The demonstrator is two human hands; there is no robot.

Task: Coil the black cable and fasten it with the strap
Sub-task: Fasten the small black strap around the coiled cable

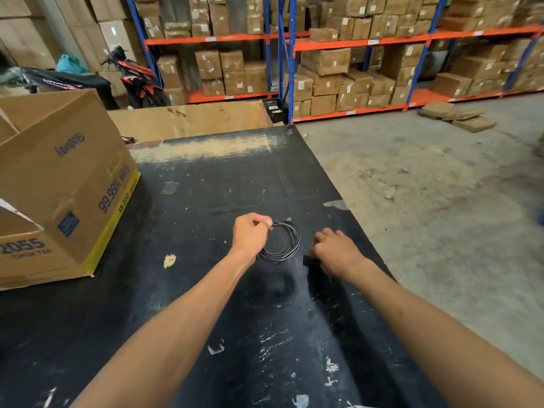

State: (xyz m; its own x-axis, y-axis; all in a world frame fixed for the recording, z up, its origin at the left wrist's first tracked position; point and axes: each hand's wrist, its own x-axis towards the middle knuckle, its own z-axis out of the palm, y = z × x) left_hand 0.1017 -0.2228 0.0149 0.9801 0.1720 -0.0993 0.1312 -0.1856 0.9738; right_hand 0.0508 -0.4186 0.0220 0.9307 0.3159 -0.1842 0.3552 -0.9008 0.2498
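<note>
Scuffed black surface point(206, 201), warehouse shelves behind: the cable point(290, 240) is already coiled, a near-round loop with no real long axis, pinched at its 10 o'clock by the left hand point(250, 235). At the coil's 3 o'clock, the right hand point(335, 250) reaches down on the strap point(309, 260), grip unclear, so I judge fastening remains.

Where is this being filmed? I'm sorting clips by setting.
Most likely a warehouse or stockroom: tall blue and orange racking stacked with cardboard boxes, a bare concrete floor, and a parked motorbike beside more cartons.
</note>
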